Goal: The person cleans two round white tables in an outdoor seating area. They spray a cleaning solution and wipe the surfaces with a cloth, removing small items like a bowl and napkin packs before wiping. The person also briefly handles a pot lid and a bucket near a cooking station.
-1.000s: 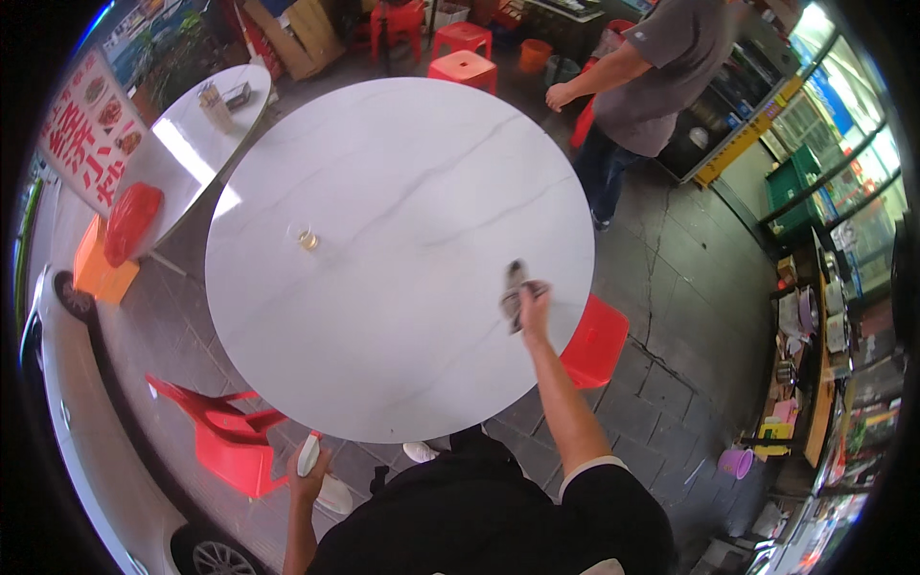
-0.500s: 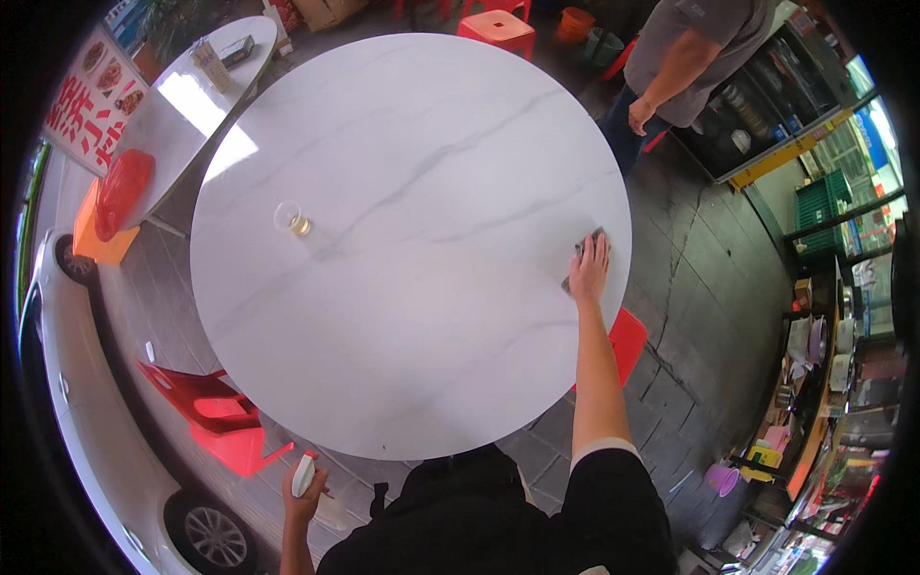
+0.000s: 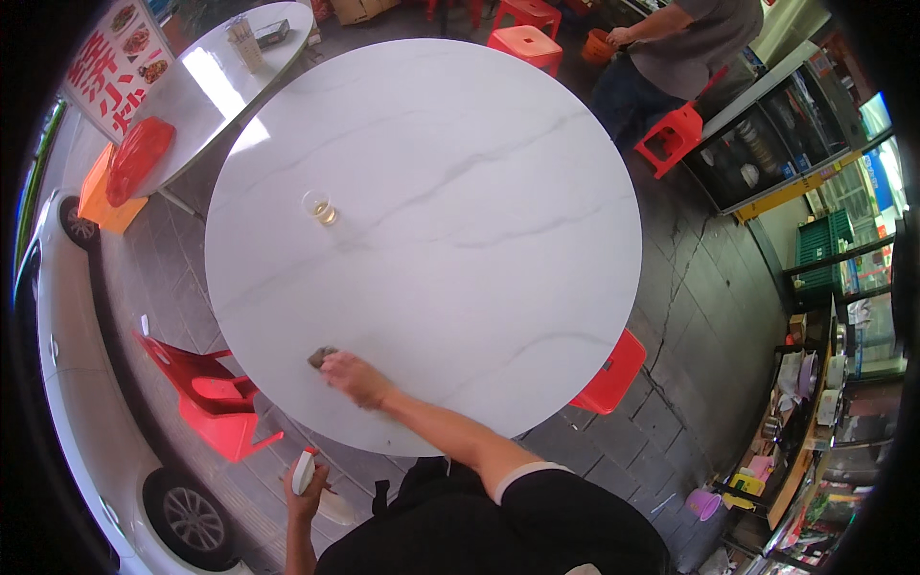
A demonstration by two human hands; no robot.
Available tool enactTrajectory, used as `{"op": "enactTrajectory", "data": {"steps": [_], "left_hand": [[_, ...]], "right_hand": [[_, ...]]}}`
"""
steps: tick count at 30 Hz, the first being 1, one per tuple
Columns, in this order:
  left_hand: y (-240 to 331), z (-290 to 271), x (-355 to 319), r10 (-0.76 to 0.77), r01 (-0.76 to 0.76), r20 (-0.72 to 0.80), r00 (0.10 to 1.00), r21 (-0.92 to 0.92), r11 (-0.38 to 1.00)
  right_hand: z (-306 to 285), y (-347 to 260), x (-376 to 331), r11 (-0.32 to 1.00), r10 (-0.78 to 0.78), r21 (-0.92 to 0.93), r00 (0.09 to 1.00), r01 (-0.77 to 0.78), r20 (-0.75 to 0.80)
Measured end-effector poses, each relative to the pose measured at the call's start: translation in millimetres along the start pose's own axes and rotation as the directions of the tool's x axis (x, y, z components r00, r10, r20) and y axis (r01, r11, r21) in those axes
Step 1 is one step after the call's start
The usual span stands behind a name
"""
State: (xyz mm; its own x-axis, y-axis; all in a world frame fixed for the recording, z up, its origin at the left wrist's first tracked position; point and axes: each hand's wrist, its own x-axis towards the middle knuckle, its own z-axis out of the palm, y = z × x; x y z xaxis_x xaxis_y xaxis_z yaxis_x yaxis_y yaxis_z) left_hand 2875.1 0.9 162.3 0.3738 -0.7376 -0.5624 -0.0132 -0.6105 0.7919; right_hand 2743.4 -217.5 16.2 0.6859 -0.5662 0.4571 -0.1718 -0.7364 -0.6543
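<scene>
A round white marble-patterned table (image 3: 431,287) fills the middle of the view. My right hand (image 3: 356,380) is pressed to its near left part, fingers on a small grey-brown cloth (image 3: 322,357) that lies flat against the top; the hand is slightly blurred. Below the table's near left edge, my left hand (image 3: 309,484) is closed around the neck of a spray bottle (image 3: 304,471) with a white head and red nozzle. Left of the table's centre stands a clear plastic cup (image 3: 320,208) with a little pale yellow liquid in it.
A red plastic chair (image 3: 216,398) stands at the near left, a red stool (image 3: 613,374) at the right edge. More red stools (image 3: 527,46) and a person (image 3: 661,53) are beyond the far right. A second table (image 3: 201,105) and a parked white car (image 3: 86,383) lie left.
My right hand has swept the cloth from the table's right edge to its near left. My left hand still holds the spray bottle. The other person has bent toward an orange bucket.
</scene>
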Motion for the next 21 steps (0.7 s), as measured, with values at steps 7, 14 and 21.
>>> {"op": "enactTrajectory", "data": {"steps": [7, 14, 21], "left_hand": [[-26.0, -12.1, -4.7, 0.020, -0.015, -0.038, 0.999, 0.110, 0.994], [-35.9, -6.8, -8.3, -0.025, 0.034, -0.077, 0.997, 0.125, 0.992], [-34.3, 10.0, -1.0, -0.080, 0.080, -0.090, 0.993, 0.005, 0.997]], "right_hand": [[-240.5, 162.8, -123.8, 0.705, 0.354, -0.277, 0.662, -0.653, -0.661], [-320.9, 281.5, -116.8, 0.304, 0.405, -0.548, 0.626, -0.779, -0.666], [-69.2, 158.0, 81.8, 0.918, 0.097, -0.344, 0.954, -0.196, -0.284]]}}
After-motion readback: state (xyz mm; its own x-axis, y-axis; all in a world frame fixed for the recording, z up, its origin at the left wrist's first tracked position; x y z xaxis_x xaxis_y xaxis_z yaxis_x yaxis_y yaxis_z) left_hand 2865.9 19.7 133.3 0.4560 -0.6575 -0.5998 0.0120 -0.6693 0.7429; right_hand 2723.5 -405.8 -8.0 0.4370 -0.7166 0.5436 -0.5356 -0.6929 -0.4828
